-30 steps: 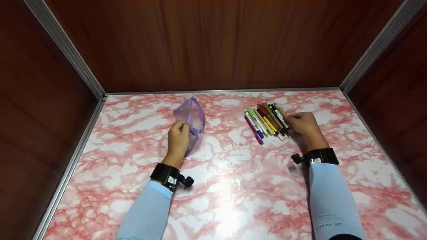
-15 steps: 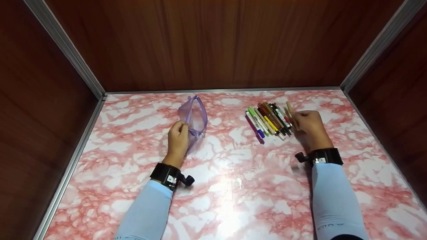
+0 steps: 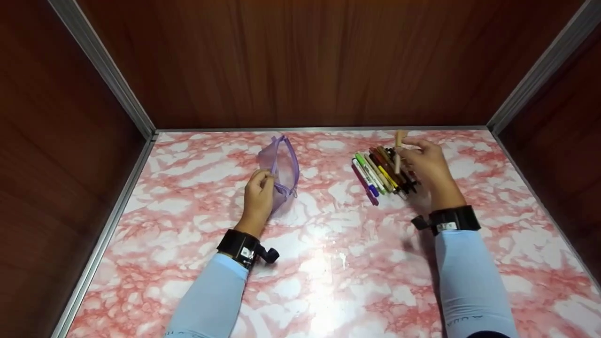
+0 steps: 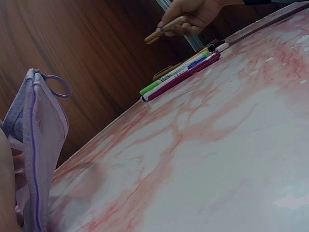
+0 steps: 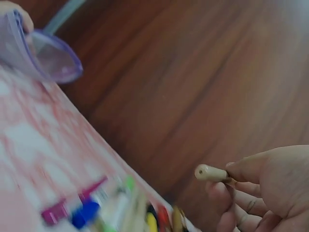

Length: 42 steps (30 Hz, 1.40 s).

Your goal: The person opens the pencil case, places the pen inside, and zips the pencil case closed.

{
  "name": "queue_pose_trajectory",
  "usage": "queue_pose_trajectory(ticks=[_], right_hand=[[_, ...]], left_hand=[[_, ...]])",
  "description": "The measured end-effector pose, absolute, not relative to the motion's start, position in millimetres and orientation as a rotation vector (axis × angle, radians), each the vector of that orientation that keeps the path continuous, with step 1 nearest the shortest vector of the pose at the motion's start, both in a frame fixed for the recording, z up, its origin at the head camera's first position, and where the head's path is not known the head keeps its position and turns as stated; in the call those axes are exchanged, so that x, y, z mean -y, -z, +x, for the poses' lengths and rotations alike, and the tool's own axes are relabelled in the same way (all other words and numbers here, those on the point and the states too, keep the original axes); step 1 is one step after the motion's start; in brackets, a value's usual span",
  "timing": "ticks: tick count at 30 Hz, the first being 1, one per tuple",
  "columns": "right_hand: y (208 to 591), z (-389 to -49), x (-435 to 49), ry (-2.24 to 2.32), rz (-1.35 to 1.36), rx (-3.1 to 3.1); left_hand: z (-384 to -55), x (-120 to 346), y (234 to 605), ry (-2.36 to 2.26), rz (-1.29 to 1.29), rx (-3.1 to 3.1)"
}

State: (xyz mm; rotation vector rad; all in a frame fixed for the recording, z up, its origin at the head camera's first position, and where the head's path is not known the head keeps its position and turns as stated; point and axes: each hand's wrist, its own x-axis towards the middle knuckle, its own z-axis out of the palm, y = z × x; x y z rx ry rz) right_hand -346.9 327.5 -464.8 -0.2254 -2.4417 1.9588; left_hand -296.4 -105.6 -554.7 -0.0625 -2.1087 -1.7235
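Note:
My left hand (image 3: 258, 199) pinches the near edge of a purple mesh zip pouch (image 3: 267, 157), whose mouth gapes toward the right. The pouch's zip edge and a loop (image 4: 59, 87) show in the left wrist view. A tan pen (image 3: 398, 163) is held between the thumb and fingers of my right hand (image 3: 429, 166), raised over the right end of a row of pens. In the right wrist view one blunt end of this tan pen (image 5: 208, 172) points out past the fingertips. The row holds several pens, with a purple pen (image 3: 372, 198) at its left end.
The pens lie side by side on a red-and-white marbled tabletop (image 3: 310, 253), right of the pouch. Dark wood panels (image 3: 300, 65) wall in the back and both sides, with metal strips along the corners. Each wrist wears a black camera band (image 3: 239, 249).
My right hand has drawn the tan pen away from the row's right end, then lifted it back over the pens. The pouch's mouth has spread wider in my left hand.

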Motion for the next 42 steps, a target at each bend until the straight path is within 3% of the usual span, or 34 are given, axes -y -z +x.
queue_pose_trajectory(ticks=[26,42], right_hand=[[464,-363,-123,-1.986,0.38,2.618],[472,-362,-74,-1.754,0.531,2.822]], left_hand=[[-296,107,556,1.716,-0.133,2.103],[-296,107,554,1.692,-0.134,2.119]])
